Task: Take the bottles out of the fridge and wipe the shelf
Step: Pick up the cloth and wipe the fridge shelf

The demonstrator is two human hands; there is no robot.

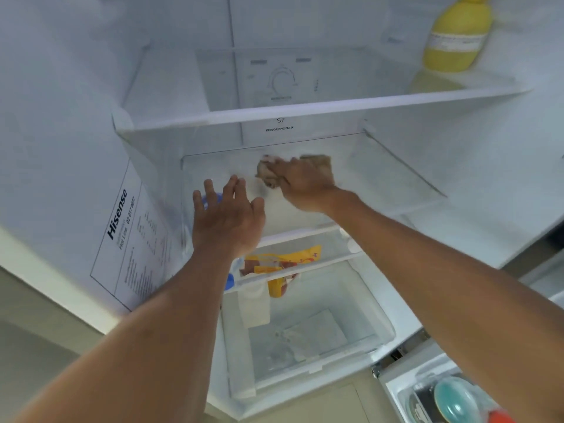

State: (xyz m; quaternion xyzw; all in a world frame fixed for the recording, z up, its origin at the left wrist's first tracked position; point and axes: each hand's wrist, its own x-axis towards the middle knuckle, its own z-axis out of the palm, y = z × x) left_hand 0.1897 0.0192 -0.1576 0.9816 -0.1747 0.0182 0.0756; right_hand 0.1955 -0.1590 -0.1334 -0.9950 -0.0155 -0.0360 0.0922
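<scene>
My right hand presses a crumpled brown cloth onto the glass middle shelf of the open fridge, near its back centre. My left hand hovers over the shelf's front left with fingers spread, holding nothing. A blue bottle cap peeks out behind its fingers, on the level below. A yellow bottle with a pale label stands on the top shelf at the far right.
Below the wiped shelf lie a yellow and red packet, a second blue cap and a clear crisper drawer. The fridge's left wall carries a Hisense label. A door bin with a teal lid sits bottom right.
</scene>
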